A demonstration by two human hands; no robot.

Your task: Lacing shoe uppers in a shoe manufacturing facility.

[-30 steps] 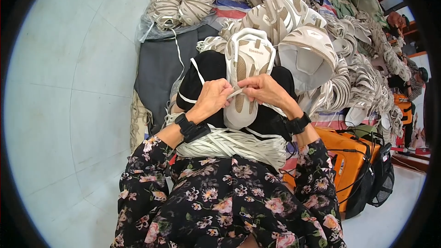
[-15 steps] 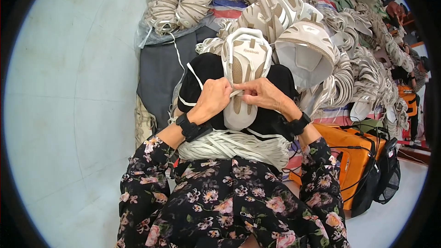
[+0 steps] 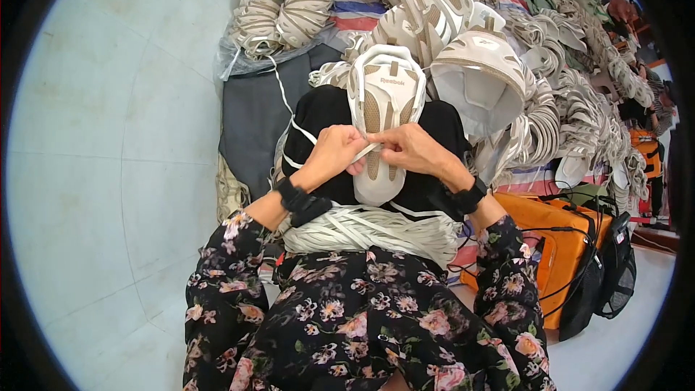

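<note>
Shoe upper point(image 3: 386, 112), white and beige, lies on a black cloth point(image 3: 326, 112) over the lap, both the left hand point(image 3: 334, 153) and right hand point(image 3: 409, 148) pinching a white lace point(image 3: 371, 150) at its middle, best kept taut and flat.

Shoe workshop: piles of beige shoe uppers point(image 3: 550, 80) stacked in heaps, bundle of white laces point(image 3: 369, 228) on lap, pale tiled floor point(image 3: 94, 145).

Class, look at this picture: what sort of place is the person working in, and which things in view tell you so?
Probably a shoe-making workshop. Heaps of unfinished shoe uppers are piled behind, a bundle of white laces lies on the lap, and both hands, left hand and right hand, pinch a lace at one shoe upper.
</note>
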